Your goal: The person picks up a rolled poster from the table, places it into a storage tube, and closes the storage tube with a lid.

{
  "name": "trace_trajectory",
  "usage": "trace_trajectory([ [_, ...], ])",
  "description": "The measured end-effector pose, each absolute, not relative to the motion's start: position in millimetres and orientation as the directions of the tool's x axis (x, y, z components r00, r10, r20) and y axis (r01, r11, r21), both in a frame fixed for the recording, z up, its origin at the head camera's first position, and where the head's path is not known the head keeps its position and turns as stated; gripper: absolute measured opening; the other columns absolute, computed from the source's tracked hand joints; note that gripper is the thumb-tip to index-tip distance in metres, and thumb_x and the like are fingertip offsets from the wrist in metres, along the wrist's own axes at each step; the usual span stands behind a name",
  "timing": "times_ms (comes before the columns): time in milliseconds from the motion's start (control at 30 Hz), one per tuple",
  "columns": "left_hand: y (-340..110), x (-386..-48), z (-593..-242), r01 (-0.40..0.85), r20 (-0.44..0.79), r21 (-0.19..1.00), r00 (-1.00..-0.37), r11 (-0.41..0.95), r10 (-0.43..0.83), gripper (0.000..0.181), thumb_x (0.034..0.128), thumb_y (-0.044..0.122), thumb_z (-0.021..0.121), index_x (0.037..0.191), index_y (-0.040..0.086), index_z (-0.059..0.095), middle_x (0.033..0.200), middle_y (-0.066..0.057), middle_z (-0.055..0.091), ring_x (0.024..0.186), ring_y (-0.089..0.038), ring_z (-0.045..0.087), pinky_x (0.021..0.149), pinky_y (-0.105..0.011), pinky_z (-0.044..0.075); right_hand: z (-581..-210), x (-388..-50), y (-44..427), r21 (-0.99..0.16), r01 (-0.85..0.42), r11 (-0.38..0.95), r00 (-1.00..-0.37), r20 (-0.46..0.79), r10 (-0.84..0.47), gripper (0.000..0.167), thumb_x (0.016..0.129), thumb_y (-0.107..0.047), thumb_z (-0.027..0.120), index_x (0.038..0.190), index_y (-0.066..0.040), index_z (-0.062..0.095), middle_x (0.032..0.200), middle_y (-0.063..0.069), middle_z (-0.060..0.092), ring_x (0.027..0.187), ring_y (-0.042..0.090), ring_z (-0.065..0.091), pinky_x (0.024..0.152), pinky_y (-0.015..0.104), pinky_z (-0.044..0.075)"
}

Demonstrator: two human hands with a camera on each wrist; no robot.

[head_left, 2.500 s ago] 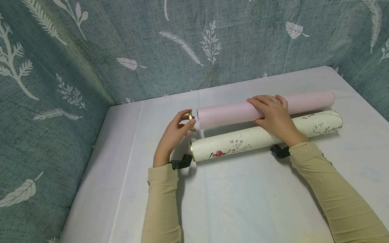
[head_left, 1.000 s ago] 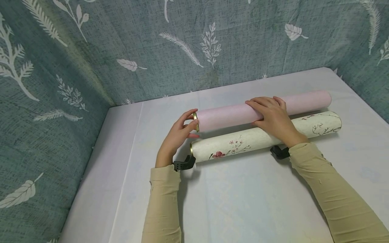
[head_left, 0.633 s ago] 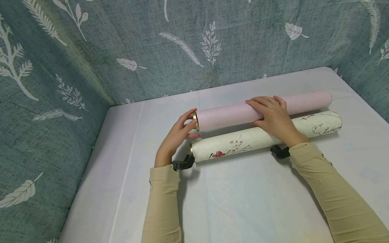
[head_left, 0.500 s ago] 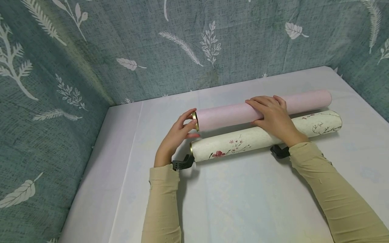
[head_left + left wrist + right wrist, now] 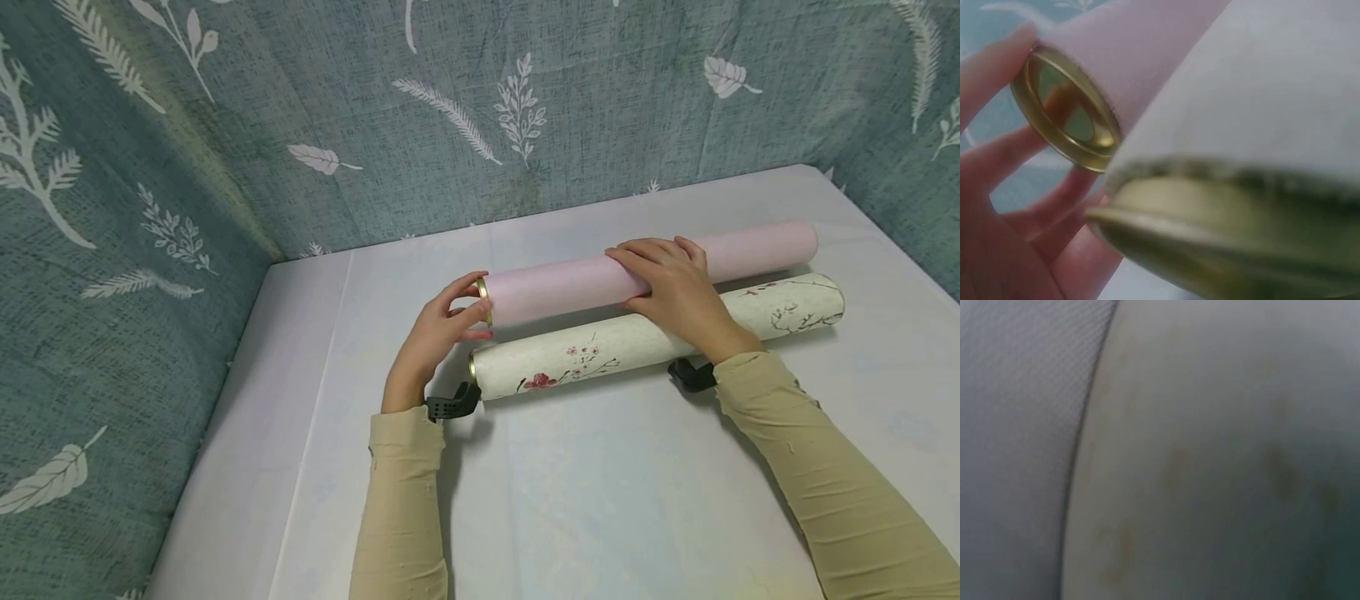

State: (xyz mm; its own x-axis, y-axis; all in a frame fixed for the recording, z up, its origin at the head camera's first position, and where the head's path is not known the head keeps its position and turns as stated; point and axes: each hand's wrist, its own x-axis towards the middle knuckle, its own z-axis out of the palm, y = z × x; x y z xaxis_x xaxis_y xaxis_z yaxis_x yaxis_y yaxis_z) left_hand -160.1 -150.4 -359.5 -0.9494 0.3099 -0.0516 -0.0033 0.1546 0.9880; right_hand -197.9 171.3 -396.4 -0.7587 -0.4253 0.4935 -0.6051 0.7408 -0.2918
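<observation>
A plain pink paper tube (image 5: 558, 289) lies at the back of the table. My left hand (image 5: 429, 340) holds a gold metal cap (image 5: 1060, 112) against the tube's left end, thumb and fingers about its rim. Around the middle of the pink tube my right hand (image 5: 675, 287) grips from above, its wrist over the cream tube (image 5: 577, 354) with red blossoms and dark branches. That second tube lies in front and has its own gold cap (image 5: 473, 368) at the left end. The right wrist view holds only a blurred close surface of the cream tube (image 5: 1179, 475).
A white cloth covers the table (image 5: 600, 483). Green fabric with white leaf prints (image 5: 450, 108) hangs behind and at the sides. Black wrist straps (image 5: 453, 404) sit at both wrists, the left one close to the cream tube's capped end.
My left hand has moved right, bringing the gold cap from apart to the pink tube's end. A dark gap between them half a second ago has closed. The right hand keeps its grip.
</observation>
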Motion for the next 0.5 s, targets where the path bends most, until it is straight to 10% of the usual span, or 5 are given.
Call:
trace_trajectory([
  [500, -153.4, -161.2, -362.6, 0.003, -0.046, 0.987, -0.953, 0.160, 0.300, 0.052, 0.0838, 0.030, 0.062, 0.131, 0.028, 0.042, 0.127, -0.005, 0.040, 0.100, -0.024, 0.056, 0.081, -0.039, 0.048, -397.8, -199.1, 171.5, -0.295, -0.604, 0.740, -0.757, 0.504, -0.417, 0.068, 0.064, -0.018, 0.080, 0.126, -0.019, 0.050, 0.125, 0.004, 0.049, 0.119, 0.026, 0.037, 0.101, 0.050, 0.011],
])
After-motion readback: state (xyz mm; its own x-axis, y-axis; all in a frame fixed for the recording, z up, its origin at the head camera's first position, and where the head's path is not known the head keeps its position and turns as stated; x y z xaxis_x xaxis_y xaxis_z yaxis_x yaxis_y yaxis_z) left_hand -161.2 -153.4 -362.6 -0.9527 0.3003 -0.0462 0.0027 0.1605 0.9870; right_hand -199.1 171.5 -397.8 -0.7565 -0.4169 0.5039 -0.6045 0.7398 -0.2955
